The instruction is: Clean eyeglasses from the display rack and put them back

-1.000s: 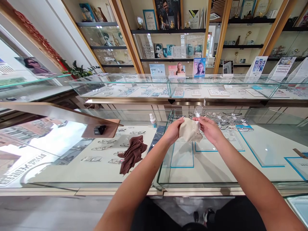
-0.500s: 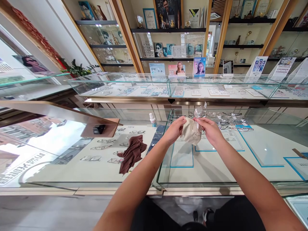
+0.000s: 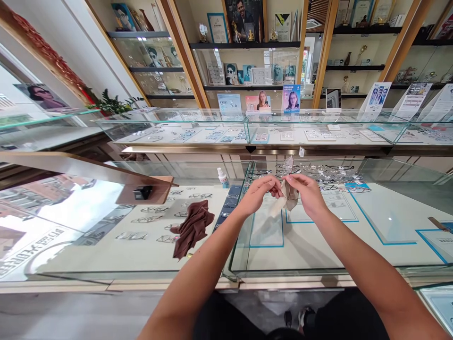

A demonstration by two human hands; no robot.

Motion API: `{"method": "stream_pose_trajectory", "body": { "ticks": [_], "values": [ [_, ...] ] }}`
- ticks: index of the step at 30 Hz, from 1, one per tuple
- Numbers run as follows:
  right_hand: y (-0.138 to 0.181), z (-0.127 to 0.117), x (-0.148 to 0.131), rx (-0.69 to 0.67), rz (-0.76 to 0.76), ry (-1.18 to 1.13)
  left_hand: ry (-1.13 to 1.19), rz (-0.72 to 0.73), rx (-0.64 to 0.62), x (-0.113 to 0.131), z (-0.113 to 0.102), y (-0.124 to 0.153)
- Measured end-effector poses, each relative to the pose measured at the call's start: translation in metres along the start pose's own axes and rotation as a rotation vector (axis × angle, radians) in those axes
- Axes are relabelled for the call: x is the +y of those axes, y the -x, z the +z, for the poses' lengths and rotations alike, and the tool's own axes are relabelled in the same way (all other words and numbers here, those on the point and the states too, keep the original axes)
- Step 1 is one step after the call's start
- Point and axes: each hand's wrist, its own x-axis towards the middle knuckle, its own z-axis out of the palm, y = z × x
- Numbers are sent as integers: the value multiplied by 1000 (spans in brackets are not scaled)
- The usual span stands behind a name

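Over the right-hand glass case, my left hand (image 3: 260, 192) is closed, its curled fingertips at the edge of a beige cleaning cloth (image 3: 291, 197). My right hand (image 3: 307, 192) pinches a pair of thin-framed eyeglasses (image 3: 288, 164) together with the cloth. One lens sticks up above my fingers, and a small white tag (image 3: 301, 151) shows above it. The cloth hangs down between both hands in folds, covering the other part of the glasses.
A crumpled brown cloth (image 3: 194, 227) lies on the left case, near a white spray bottle (image 3: 222, 177). Several eyeglasses (image 3: 339, 168) sit at the back of the right case. A wooden panel (image 3: 148, 189) juts in from the left. Another glass counter (image 3: 198, 145) stands behind.
The cloth was spread flatter between my hands; now it is folded and hangs lower. My left fingers have shifted right, closer to my right hand. The glasses have turned more edge-on.
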Motion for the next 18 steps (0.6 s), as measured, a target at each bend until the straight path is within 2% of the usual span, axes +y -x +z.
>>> {"method": "stream_pose_trajectory", "body": {
  "ticks": [2,5,6,11,18],
  "values": [
    [1,1,-1,-7,-20,2,12,-8,28,-3,3,0],
    [2,2,-2,-33,-43,-33,-30,32,190,-11,8,-2],
    [2,2,-2,-44,-49,-47,-29,33,199,-13,10,-3],
    [2,3,0,-85,-61,-91,78,-103,32,-17,16,-3],
    [3,4,5,-122,-32,-151,245,-167,24,-13,19,-1]
  ]
}}
